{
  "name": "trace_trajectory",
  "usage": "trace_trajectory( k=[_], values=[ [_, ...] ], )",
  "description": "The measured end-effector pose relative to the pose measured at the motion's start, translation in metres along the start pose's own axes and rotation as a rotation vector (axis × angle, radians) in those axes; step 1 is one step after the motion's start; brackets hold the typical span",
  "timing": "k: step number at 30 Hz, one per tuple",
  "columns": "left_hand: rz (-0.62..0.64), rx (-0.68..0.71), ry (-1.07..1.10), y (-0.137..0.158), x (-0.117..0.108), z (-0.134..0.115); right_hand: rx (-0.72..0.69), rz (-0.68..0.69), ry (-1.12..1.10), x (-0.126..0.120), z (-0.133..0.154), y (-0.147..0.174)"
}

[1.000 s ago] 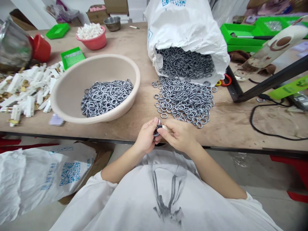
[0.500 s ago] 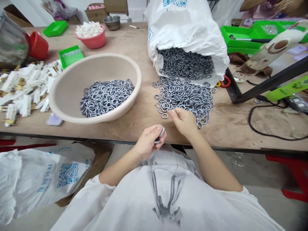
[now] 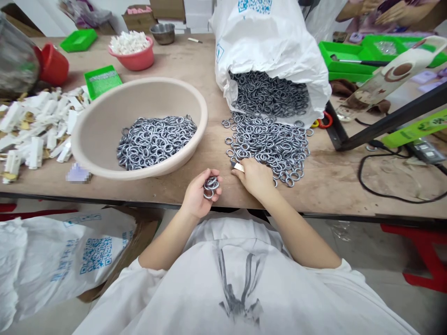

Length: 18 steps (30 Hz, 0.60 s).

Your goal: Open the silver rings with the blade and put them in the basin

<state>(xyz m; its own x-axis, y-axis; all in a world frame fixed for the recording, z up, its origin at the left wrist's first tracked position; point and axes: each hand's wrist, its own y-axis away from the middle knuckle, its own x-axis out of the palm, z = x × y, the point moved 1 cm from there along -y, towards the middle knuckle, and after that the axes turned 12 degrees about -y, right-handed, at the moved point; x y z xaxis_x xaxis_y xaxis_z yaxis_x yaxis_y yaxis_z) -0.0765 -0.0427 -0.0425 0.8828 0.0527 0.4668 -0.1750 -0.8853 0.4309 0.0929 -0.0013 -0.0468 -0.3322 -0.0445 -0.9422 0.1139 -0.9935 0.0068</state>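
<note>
Several grey metal rings [image 3: 211,185] lie in my left hand [image 3: 196,194], whose fingers curl round them just over the table's front edge. My right hand [image 3: 257,177] is closed on a small white-handled tool [image 3: 238,166] with a dark, flat tip that points left; its exact kind cannot be told. This hand rests at the near edge of a spread pile of rings [image 3: 270,139]. The pile spills from the mouth of a white sack [image 3: 268,42] lying on its side. To the left, a wide beige basin [image 3: 94,116] holds many more rings.
White plastic pieces [image 3: 35,125] cover the table's left end. Behind the basin stand a green tray [image 3: 103,83] and a pink bowl [image 3: 138,58] of white parts. At right are a black metal frame [image 3: 384,121], a black cable [image 3: 361,179] and green trays [image 3: 344,70]. Another person's hands [image 3: 393,13] show at the far right.
My left hand has moved left and turned, so the rings in it show. My right hand has shifted slightly left and down, and the white-handled tool in it is now visible.
</note>
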Motion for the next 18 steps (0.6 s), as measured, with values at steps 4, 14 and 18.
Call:
trace_trajectory(
  k=[4,14,18],
  values=[
    [-0.006,-0.118,0.081,-0.001,0.002,-0.004,0.031,-0.037,-0.024,-0.001,-0.004,0.001],
    [0.023,-0.042,-0.019,-0.005,0.003,0.008,0.038,-0.008,0.034,-0.006,-0.003,0.008],
    [0.058,-0.028,-0.023,-0.006,0.004,0.007,0.020,0.021,-0.005,-0.005,-0.006,0.016]
  ],
)
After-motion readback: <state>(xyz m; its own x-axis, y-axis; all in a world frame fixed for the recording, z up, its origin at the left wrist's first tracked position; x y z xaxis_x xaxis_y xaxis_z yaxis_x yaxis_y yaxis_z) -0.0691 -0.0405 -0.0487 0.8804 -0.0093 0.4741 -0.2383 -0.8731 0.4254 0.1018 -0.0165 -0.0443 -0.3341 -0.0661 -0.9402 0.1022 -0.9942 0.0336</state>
